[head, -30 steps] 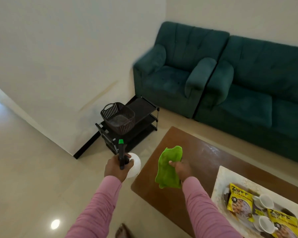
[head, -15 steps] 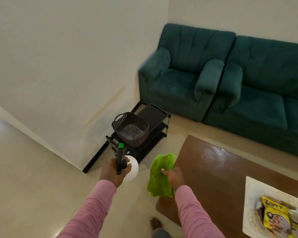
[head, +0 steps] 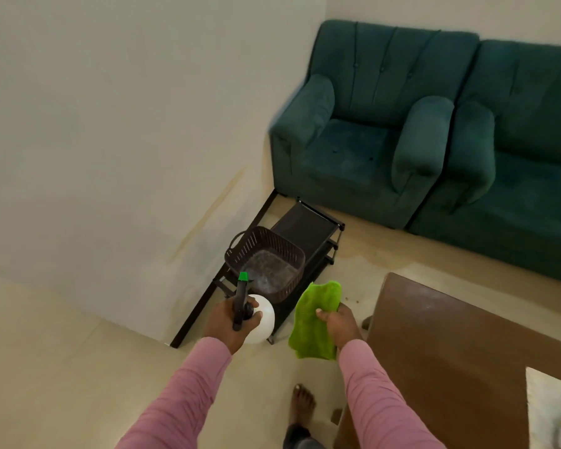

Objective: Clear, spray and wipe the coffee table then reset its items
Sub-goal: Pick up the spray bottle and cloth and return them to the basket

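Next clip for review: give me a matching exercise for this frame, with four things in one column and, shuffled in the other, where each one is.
Things:
1. spray bottle
2. green cloth
3. basket
4. coffee table

Places:
A. standing on the black rack
B. held in the right hand
C. held in the left hand
D. on the floor at the lower right of the view

Pairs: 1-C, 2-B, 3-A, 4-D
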### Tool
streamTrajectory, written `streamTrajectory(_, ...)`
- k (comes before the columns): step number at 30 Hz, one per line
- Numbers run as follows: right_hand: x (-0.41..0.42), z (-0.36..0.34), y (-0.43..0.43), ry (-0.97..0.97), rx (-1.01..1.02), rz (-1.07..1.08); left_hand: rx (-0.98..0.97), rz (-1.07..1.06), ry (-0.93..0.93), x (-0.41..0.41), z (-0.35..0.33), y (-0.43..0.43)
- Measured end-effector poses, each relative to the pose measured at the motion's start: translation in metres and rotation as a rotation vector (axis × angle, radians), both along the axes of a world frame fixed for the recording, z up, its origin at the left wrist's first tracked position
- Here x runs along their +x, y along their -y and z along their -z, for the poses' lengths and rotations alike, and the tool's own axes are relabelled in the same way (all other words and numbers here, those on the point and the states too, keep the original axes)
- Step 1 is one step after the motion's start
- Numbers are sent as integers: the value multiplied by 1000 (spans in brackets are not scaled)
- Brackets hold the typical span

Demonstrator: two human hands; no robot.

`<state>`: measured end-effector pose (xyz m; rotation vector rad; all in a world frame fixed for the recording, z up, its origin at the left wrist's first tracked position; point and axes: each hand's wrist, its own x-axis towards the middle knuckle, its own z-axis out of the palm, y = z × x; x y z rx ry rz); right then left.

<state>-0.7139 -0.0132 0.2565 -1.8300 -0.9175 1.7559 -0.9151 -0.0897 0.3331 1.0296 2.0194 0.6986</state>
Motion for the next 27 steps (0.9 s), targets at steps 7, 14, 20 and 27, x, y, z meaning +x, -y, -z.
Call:
streamTrajectory(7,-50,8,-64,-17,-19,1,-25,4,13,-50,2,-66)
streamTrajectory(14,-85,21,-107,58,-48,48,-92,73,-2,-102,17,-126)
streamTrajectory(20,-126,30,-133,110,-81,186,-167,190,37,-152,47,-189)
streamTrajectory(27,-162,78,-147,185,-216,359,-258,409,86,-187,120,-260)
